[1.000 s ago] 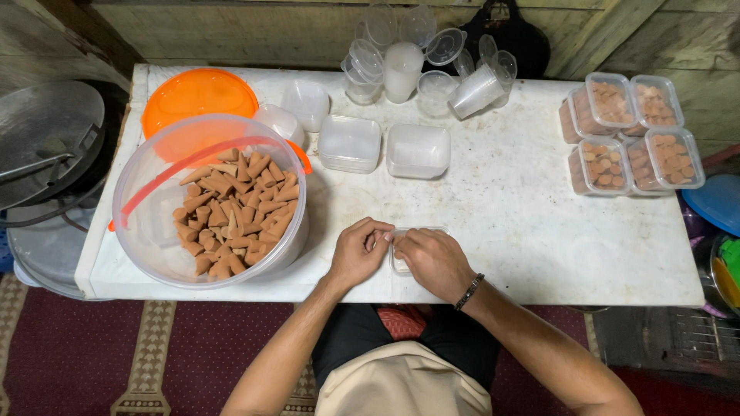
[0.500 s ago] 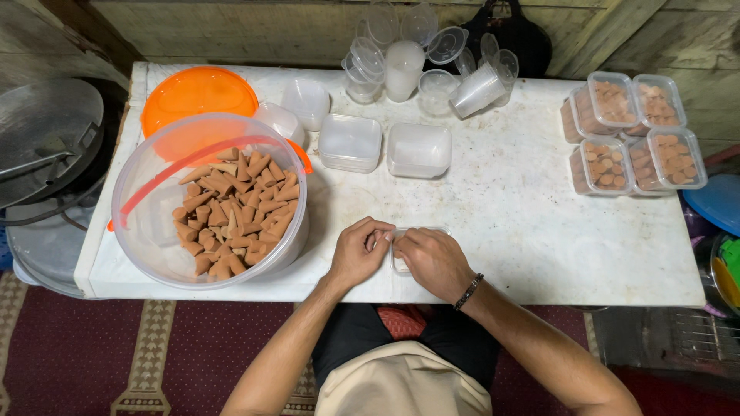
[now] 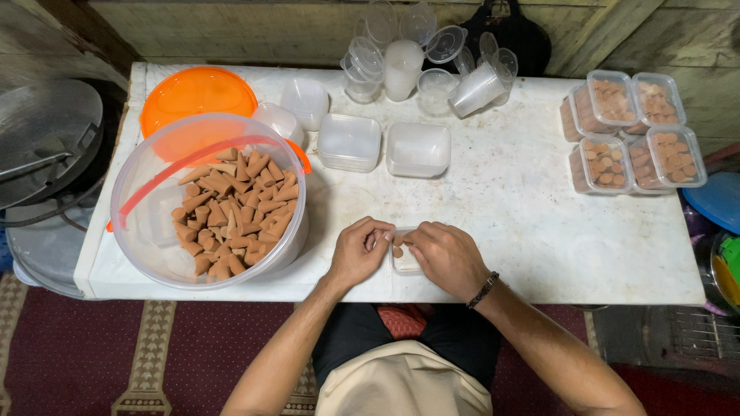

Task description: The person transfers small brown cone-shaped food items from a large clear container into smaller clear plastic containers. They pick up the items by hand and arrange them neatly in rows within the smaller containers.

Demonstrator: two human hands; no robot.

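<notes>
Small clear tub (image 3: 406, 262) at the table's (image 3: 539, 223) near edge — left hand (image 3: 359, 253) and right hand (image 3: 445, 256) pinch its sides; steady it, seating brown cones (image 3: 398, 252) snugly.

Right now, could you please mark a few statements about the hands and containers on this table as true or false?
1. Both hands, left hand and right hand, meet at a small clear container near the table's front edge. True.
2. The large clear bucket of brown cones is at the right end of the table. False: it is at the left end.
3. The orange lid lies behind the bucket. True.
4. The filled containers are beside the bucket. False: they sit at the far right.
</notes>
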